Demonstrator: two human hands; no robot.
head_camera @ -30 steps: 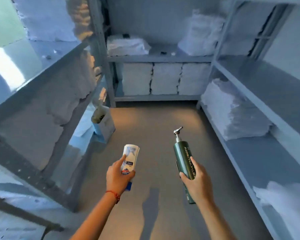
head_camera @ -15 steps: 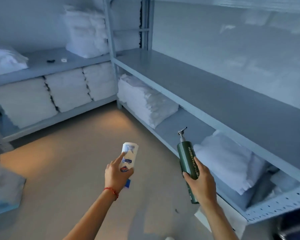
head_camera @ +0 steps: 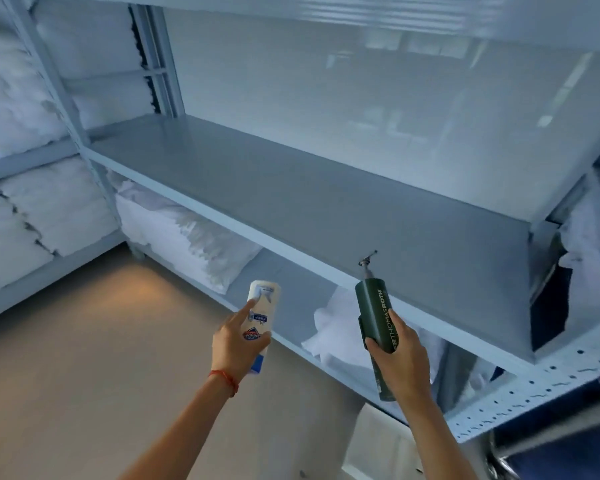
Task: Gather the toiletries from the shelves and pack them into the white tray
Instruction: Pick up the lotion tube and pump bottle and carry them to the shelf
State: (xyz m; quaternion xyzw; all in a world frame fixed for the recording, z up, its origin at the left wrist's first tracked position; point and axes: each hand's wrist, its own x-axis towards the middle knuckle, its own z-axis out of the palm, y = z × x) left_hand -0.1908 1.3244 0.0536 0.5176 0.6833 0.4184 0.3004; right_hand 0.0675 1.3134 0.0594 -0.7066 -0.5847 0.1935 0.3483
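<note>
I had both hands full. My left hand [head_camera: 238, 344] gripped a white tube [head_camera: 261, 315] of some toiletry, thumb and fingers wrapped round its lower half and my forefinger laid straight up its face, so the tube stood nearly upright with its rounded end away from me. My right hand [head_camera: 397, 358] was closed round the lower body of a dark green pump bottle [head_camera: 374, 317], whose long axis ran up and slightly left, the pump head [head_camera: 367, 259] topmost and just in front of the edge of the grey middle shelf [head_camera: 291, 188]. The two items were near each other but apart, both held out over the floor [head_camera: 84, 358]. Folded white linen [head_camera: 194, 237] lay on the lower shelf beyond my hands, and more was stacked on the shelving to my left. The white tray was nowhere in my view, so I could not tell which way it lay from either hand; that was the relation everything turned on. I judged the gathering at least partly done and the packing not yet begun: I would need to find the tray first, and neither hand was plainly the nearer until I did.
</note>
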